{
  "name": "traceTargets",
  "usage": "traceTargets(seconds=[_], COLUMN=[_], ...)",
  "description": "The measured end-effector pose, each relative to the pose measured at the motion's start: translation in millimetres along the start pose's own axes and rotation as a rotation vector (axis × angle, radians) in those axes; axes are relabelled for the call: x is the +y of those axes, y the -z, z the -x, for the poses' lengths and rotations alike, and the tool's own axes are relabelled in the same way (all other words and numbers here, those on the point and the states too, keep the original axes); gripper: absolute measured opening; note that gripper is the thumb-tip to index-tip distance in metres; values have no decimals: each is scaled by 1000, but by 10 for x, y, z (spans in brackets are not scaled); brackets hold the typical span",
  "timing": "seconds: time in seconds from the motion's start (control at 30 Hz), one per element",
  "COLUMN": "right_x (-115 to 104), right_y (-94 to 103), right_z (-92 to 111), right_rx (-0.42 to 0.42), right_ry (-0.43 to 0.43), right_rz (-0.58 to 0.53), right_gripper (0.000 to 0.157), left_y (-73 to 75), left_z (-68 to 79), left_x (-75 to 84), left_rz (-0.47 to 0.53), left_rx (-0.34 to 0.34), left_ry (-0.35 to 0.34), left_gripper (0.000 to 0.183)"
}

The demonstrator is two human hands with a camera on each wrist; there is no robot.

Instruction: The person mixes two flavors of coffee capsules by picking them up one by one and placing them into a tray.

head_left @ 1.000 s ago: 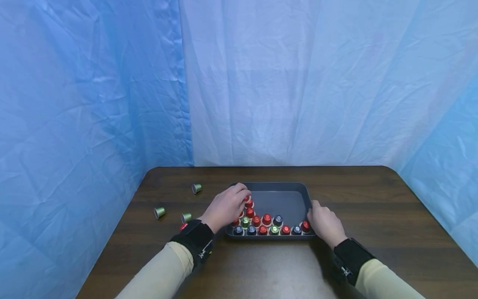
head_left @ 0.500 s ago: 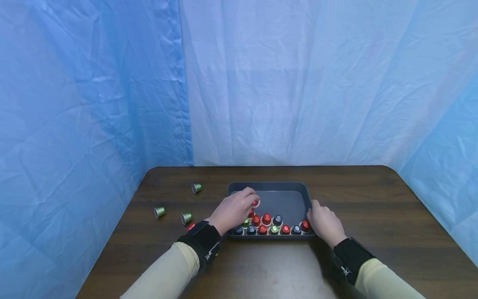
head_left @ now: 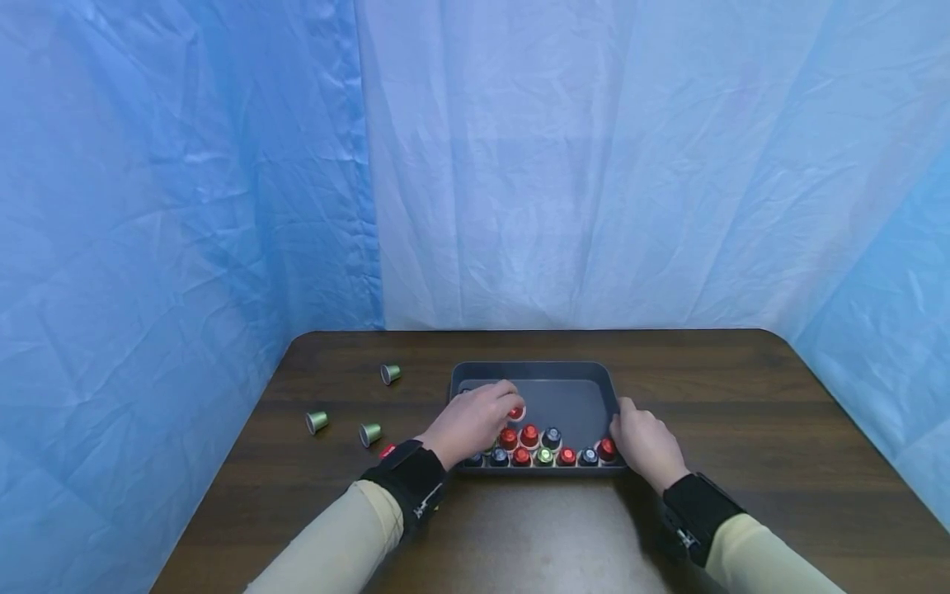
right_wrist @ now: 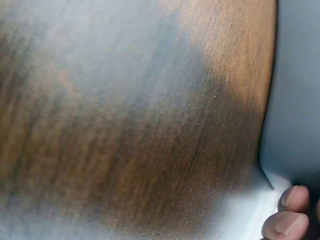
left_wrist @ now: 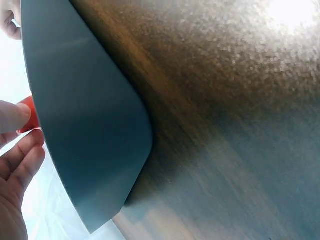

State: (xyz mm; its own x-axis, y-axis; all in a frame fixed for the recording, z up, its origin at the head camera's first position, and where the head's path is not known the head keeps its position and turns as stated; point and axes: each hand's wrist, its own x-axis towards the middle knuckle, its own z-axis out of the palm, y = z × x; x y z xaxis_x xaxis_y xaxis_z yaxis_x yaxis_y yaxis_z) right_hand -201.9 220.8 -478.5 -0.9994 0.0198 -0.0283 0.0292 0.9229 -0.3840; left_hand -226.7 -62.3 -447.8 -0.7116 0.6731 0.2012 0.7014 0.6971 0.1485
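A red coffee capsule (head_left: 517,413) is pinched between the thumb and fingers of my left hand (head_left: 481,414), over the left part of a dark grey baking tray (head_left: 571,368). In the left wrist view the red capsule (left_wrist: 33,114) shows between the fingertips, partly behind the tray wall (left_wrist: 90,120). My right hand (head_left: 647,437) grips the tray's right side, and curled fingertips (right_wrist: 286,226) appear beside its wall in the right wrist view. Red, dark blue and green capsules stand in rows along the tray's near side, such as a blue capsule (head_left: 552,437). My left hand hides some of them.
Three green capsules lie on their sides left of the tray: a far one (head_left: 390,374), a left one (head_left: 317,422) and a near one (head_left: 369,434). A red item (head_left: 387,450) peeks out beside the left wristband. Blue sheeting (head_left: 594,165) surrounds the wooden table (head_left: 742,462).
My left hand has moved right and slightly nearer across the tray with the red capsule. The right hand has stayed on the tray's right side.
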Motion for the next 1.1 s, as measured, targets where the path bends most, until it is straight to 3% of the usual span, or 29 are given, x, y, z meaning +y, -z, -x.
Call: traceTargets(seconds=[0.23, 0.6, 0.8, 1.1], right_x=[0, -5, -19, -30], right_y=[-1, -5, -17, -29], right_z=[6, 5, 0, 14], right_rx=[-3, -4, 8, -1], right_ry=[-10, -14, -4, 2], right_rz=[-2, -2, -6, 3], right_gripper=[38, 38, 35, 36], left_y=[-32, -58, -72, -81], left_z=[-7, -5, -1, 24], left_x=[16, 6, -13, -30], left_rz=[-107, -160, -206, -200], left_rx=[-8, -28, -55, -98], left_ry=[-45, -42, -30, -22], left_gripper=[30, 24, 31, 36])
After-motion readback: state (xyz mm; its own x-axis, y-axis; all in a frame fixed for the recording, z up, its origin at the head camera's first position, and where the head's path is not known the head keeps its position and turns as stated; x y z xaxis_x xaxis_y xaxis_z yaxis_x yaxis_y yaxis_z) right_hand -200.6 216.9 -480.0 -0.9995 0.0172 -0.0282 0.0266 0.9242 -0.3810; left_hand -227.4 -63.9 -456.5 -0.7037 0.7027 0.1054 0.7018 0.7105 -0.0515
